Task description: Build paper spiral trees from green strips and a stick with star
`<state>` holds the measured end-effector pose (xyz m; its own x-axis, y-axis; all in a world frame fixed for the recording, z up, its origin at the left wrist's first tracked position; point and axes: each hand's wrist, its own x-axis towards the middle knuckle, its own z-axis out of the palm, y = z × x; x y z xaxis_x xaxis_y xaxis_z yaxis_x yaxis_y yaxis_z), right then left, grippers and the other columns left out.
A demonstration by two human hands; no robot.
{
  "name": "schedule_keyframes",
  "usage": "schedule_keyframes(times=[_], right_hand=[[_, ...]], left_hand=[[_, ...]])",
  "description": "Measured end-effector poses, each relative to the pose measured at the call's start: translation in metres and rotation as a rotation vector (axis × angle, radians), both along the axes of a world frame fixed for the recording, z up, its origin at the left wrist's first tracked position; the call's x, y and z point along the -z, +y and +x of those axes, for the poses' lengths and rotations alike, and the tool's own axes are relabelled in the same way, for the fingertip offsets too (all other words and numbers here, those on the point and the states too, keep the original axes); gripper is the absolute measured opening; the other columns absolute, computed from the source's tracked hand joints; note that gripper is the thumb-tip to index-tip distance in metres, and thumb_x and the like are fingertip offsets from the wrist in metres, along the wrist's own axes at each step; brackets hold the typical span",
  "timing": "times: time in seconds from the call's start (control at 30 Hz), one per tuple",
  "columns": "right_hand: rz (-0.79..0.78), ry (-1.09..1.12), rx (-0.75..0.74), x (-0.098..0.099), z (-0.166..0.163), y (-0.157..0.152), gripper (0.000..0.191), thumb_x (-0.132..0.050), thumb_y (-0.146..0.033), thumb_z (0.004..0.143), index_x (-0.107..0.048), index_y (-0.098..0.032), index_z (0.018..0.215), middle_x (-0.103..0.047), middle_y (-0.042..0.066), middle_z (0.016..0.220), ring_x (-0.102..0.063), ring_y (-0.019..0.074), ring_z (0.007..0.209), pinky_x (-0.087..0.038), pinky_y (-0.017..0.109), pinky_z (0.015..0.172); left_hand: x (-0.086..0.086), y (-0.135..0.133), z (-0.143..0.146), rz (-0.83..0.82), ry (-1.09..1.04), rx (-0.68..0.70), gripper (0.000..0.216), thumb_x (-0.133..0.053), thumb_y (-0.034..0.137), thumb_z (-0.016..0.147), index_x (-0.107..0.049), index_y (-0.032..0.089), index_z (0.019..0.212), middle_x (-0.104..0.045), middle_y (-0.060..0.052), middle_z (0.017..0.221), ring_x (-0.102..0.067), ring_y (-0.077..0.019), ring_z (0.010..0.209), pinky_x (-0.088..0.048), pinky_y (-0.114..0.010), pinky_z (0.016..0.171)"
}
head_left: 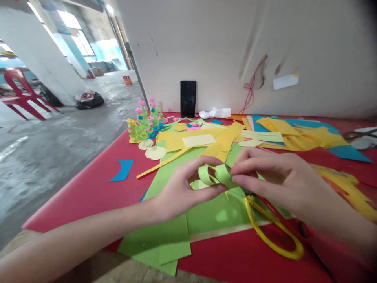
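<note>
Between both hands, above the green paper sheets (218, 220), is a curled light-green paper strip (223, 175) bent into loops. My left hand (188, 184) pinches the strip's left side, thumb below and fingers above. On its right end the fingertips of my right hand (265, 173) are closed. Under my right hand lie scissors with yellow handles (273, 239), their blades mostly hidden. Small paper flower stalks (145, 122), green with pink, blue and yellow pieces, stand at the table's far left.
Yellow paper scraps (182, 139), cream paper circles (155, 152) and a blue paper piece (122, 171) lie on the red table covering (97, 188). A black phone (188, 99) leans against the white wall (212, 47). A red chair (25, 94) stands beyond, at left.
</note>
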<state>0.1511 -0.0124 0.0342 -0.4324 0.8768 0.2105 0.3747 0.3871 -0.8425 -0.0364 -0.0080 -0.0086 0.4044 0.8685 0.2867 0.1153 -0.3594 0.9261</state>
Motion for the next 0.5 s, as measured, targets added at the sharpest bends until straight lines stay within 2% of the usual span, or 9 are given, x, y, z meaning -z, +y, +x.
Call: schedule_keyframes(times=[0.1, 0.23, 0.33, 0.5], right_hand=[[-0.050, 0.005, 0.004, 0.003, 0.000, 0.002, 0.009, -0.063, -0.033, 0.076, -0.068, -0.028, 0.070, -0.055, -0.004, 0.070, -0.049, 0.0094, 0.063, -0.036, 0.025, 0.056], [-0.074, -0.008, 0.025, 0.004, 0.001, 0.005, 0.006, -0.064, -0.030, 0.075, -0.068, -0.030, 0.070, -0.055, -0.004, 0.071, -0.049, 0.0093, 0.064, -0.036, 0.025, 0.058], [-0.122, 0.004, 0.050, 0.004, 0.003, 0.008, 0.007, -0.066, -0.034, 0.072, -0.069, -0.029, 0.069, -0.056, -0.003, 0.069, -0.049, 0.0106, 0.062, -0.036, 0.025, 0.057], [-0.361, 0.138, 0.093, 0.006, 0.006, 0.012, 0.010, -0.068, -0.033, 0.069, -0.069, -0.025, 0.064, -0.063, -0.002, 0.072, -0.056, 0.0129, 0.069, -0.042, 0.024, 0.064]], left_hand=[[0.001, 0.001, 0.000, -0.015, -0.021, 0.028, 0.035, -0.068, 0.021, 0.073, -0.052, 0.020, 0.104, -0.059, -0.003, 0.107, -0.054, -0.0157, 0.101, -0.044, -0.024, 0.080], [0.004, 0.001, 0.000, -0.007, -0.050, 0.094, 0.051, -0.071, 0.019, 0.071, -0.045, 0.028, 0.115, -0.051, 0.001, 0.121, -0.047, -0.0145, 0.113, -0.040, -0.023, 0.092], [0.006, 0.001, 0.000, -0.006, -0.064, 0.104, 0.066, -0.072, 0.019, 0.069, -0.037, 0.031, 0.124, -0.047, 0.002, 0.125, -0.046, -0.0127, 0.115, -0.039, -0.020, 0.093], [0.009, 0.002, 0.000, -0.029, -0.070, 0.116, 0.073, -0.074, 0.021, 0.068, -0.034, 0.035, 0.126, -0.044, 0.003, 0.128, -0.047, -0.0124, 0.110, -0.037, -0.022, 0.094]])
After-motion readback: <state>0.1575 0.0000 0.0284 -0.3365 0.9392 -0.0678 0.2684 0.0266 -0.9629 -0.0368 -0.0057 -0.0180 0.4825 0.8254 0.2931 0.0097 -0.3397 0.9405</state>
